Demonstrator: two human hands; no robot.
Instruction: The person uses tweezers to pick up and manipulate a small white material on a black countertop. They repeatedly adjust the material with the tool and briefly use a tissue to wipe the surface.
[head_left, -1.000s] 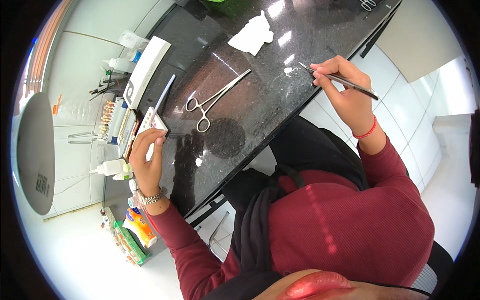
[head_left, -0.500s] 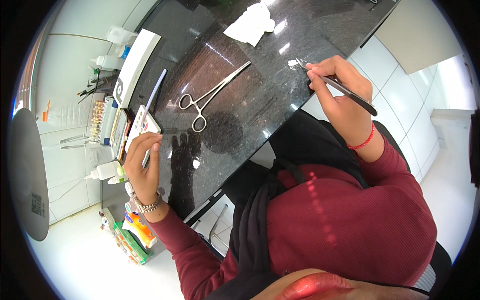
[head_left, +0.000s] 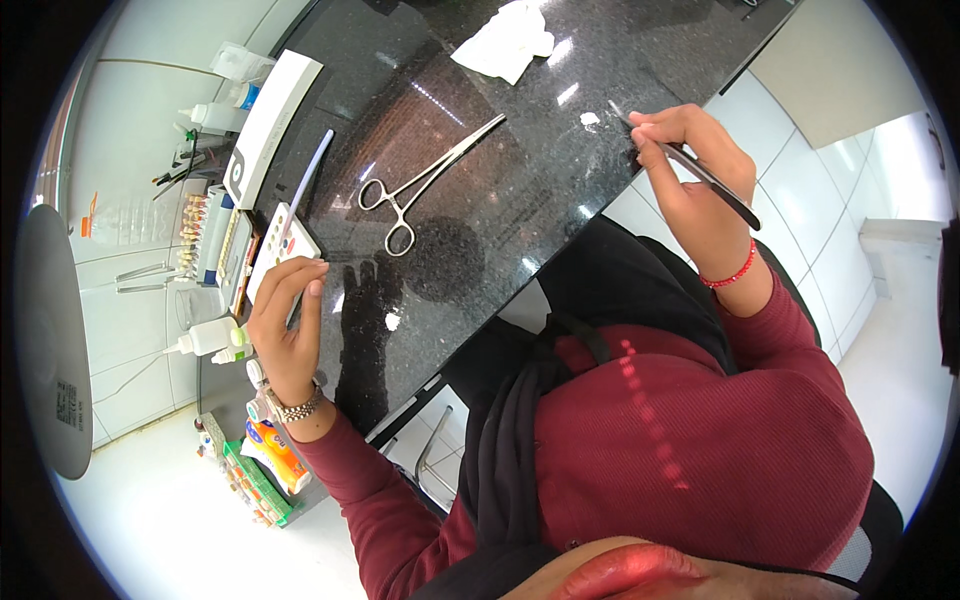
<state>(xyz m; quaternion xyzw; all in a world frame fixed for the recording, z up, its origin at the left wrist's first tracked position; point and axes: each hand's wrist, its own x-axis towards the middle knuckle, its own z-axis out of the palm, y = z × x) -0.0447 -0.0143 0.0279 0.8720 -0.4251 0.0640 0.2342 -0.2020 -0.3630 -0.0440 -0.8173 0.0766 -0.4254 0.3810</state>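
Observation:
My right hand [head_left: 705,200] grips a slim dark metal instrument [head_left: 725,195]; its blurred light tip is just right of a small white pile [head_left: 589,119] on the counter. My left hand [head_left: 285,320] is loosely bent, thumb and fingertips slightly apart, beside a white palette tray [head_left: 299,244] with coloured spots; I see nothing held in it. A pale lilac stick [head_left: 312,165] rests on the tray. Steel ring-handled forceps [head_left: 430,180] lie between my hands, a crumpled white cloth [head_left: 505,40] beyond them, and a second white blob [head_left: 392,321] right of my left hand.
The black speckled counter [head_left: 470,280] ends diagonally before my lap. Along its left side stand a long white box [head_left: 270,130], squeeze bottles [head_left: 210,336], a shade guide [head_left: 192,235], an orange pack [head_left: 275,450] and a green rack [head_left: 255,480]. A round grey disc [head_left: 50,340] is at far left.
My right hand with the instrument has shifted slightly, its tip moving from left of the white pile to above and right of it. The left hand has hardly moved.

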